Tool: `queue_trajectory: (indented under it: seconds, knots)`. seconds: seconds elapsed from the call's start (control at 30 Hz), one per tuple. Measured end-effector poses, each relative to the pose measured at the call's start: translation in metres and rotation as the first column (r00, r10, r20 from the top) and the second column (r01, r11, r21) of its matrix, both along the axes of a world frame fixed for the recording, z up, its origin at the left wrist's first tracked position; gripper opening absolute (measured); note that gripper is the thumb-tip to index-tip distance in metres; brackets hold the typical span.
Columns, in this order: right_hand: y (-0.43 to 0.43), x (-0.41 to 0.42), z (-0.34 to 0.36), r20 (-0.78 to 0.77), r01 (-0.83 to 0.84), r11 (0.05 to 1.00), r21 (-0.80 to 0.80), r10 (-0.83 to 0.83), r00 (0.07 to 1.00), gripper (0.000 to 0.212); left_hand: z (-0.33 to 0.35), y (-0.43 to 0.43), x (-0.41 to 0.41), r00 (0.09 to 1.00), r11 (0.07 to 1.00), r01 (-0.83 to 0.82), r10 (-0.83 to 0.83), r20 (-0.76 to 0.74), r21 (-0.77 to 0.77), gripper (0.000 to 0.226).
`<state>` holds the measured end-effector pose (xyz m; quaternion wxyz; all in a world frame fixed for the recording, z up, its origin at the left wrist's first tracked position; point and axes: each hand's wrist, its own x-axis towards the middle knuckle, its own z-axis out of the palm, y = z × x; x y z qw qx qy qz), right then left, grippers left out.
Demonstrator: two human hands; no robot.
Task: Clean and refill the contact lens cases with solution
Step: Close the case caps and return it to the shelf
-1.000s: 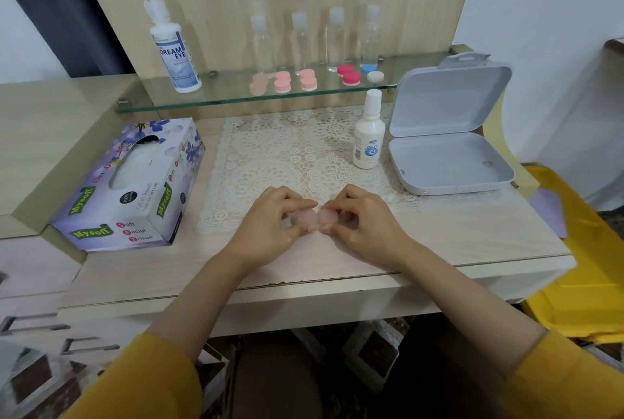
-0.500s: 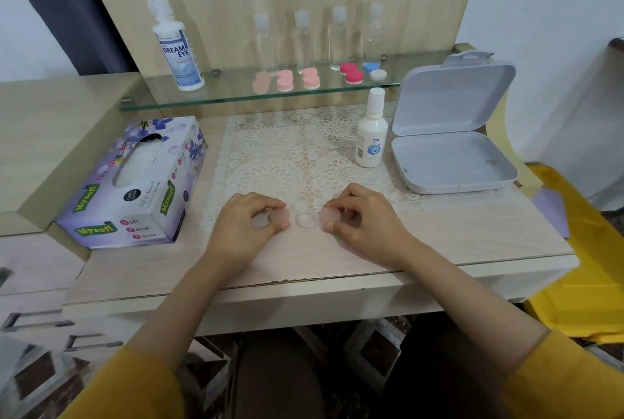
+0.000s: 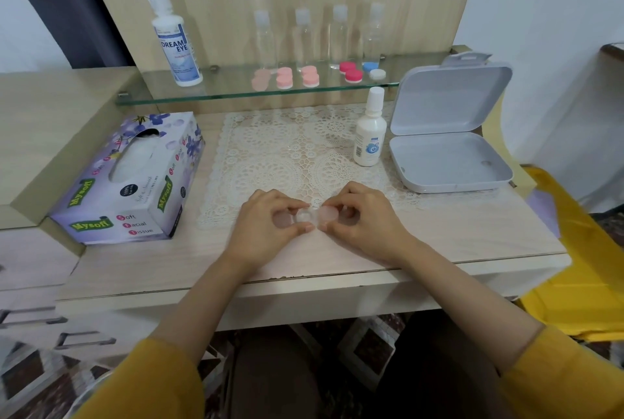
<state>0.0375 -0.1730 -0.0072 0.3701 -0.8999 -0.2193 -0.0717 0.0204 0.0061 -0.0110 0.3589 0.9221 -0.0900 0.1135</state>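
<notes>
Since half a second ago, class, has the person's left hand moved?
Yes. The left hand has shifted right, away from the tissue box, back onto the contact lens case that it now pinches.

Matt wood-grain desk [image 3: 439, 243], lace mat [image 3: 280, 155], glossy glass shelf [image 3: 236, 94].

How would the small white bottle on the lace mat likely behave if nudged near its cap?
Probably tips easily: the small white bottle stands tall and narrow on the uneven lace mat. Likely light and rigid plastic; once down, its round body may roll.
</notes>
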Motion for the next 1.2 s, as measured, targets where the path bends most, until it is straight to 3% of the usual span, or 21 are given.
queue_trajectory:
  seconds: [0.2,0.43,0.57,0.77,0.9,1.0,1.2]
  knots:
    - [0.007,0.004,0.008,-0.011,0.067,0.995,-0.073,-0.068,0.998,0.031,-0.001,0.003,0.001,1.0,0.999,0.006,-0.005,0.012,-0.044,0.027]
    - [0.001,0.007,0.009,0.017,-0.014,0.998,-0.065,0.015,1.0,0.025,-0.001,0.002,0.001,0.999,0.999,0.019,-0.018,0.027,-0.046,0.027]
    - [-0.002,0.006,0.012,-0.041,-0.115,0.99,-0.085,0.112,0.993,0.023,0.0,0.001,0.0,0.999,0.998,0.029,-0.028,0.034,-0.049,0.026]
    - [0.004,0.005,0.019,0.001,-0.011,0.971,-0.238,0.012,1.0,0.027,0.0,0.001,-0.001,1.0,0.998,0.02,-0.018,0.022,-0.052,0.027]
    - [0.003,0.006,0.025,-0.024,-0.098,0.954,-0.283,0.095,0.995,0.022,0.001,0.001,-0.002,0.999,0.999,0.02,-0.019,0.027,-0.042,0.026]
    - [-0.002,0.01,0.031,-0.076,-0.167,0.93,-0.328,0.15,0.986,0.03,0.0,0.001,-0.001,0.999,0.999,0.023,-0.022,0.03,-0.039,0.026]
    - [0.006,0.007,0.04,-0.038,-0.096,0.893,-0.44,0.088,0.995,0.027,-0.001,0.001,0.001,0.999,0.999,0.031,-0.03,0.035,-0.038,0.025]
